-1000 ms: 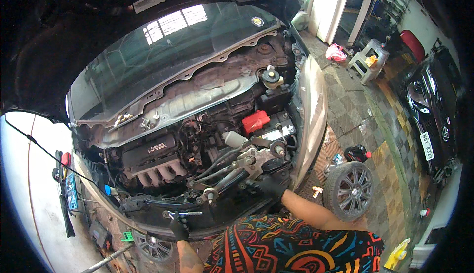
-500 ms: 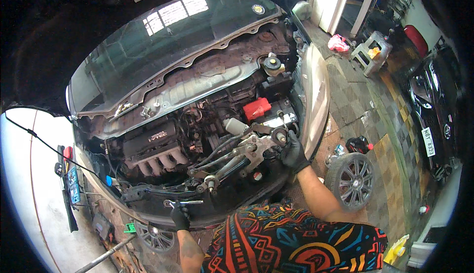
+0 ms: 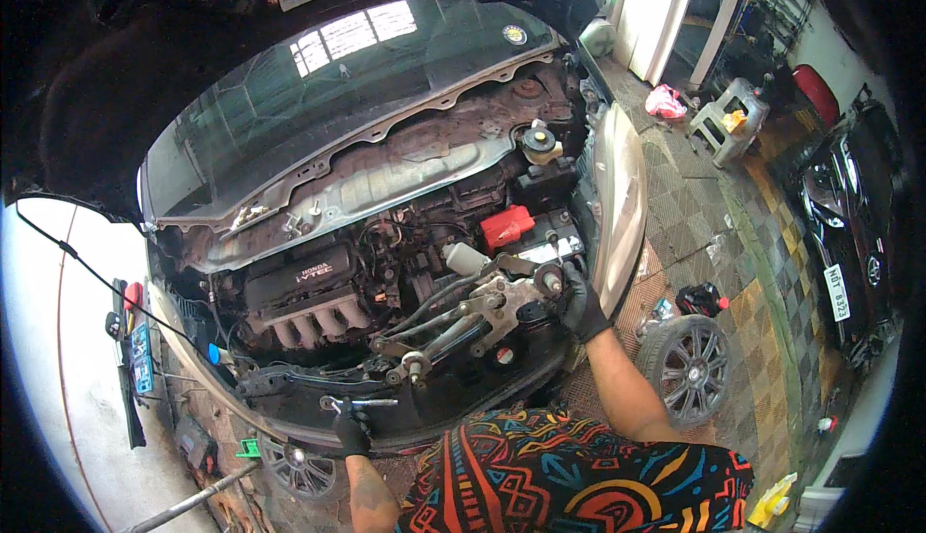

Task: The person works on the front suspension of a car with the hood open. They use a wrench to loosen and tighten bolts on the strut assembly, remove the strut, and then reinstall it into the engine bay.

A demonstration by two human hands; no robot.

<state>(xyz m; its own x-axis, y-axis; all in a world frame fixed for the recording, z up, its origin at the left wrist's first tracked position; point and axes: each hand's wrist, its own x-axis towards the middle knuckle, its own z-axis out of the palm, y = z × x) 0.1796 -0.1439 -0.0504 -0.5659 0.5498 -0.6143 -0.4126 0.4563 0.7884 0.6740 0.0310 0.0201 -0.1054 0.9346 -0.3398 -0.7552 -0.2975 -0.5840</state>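
A wiper linkage (image 3: 463,316), with metal arms, pivots and a bracket, lies across the front of a car's engine bay. My right hand (image 3: 583,309), in a black glove, is closed at its right end, with the fingers beside the round pivot; part of that grip is hidden. My left hand (image 3: 353,429), also gloved in black, is closed around a chrome ratchet wrench (image 3: 378,402). It is low over the bay's front edge, below the linkage's left pivot (image 3: 415,367).
An engine cover (image 3: 304,277), a battery with a red terminal cover (image 3: 507,225) and a fluid reservoir (image 3: 540,142) fill the bay. The raised hood (image 3: 77,99) hangs overhead, its prop rod (image 3: 96,277) at left. A wheel (image 3: 690,369) lies on the floor at right.
The view has shifted a little, so the car sits slightly lower and farther right. My right hand's fingers have eased rightward beside the pivot. My left hand still holds the ratchet wrench.
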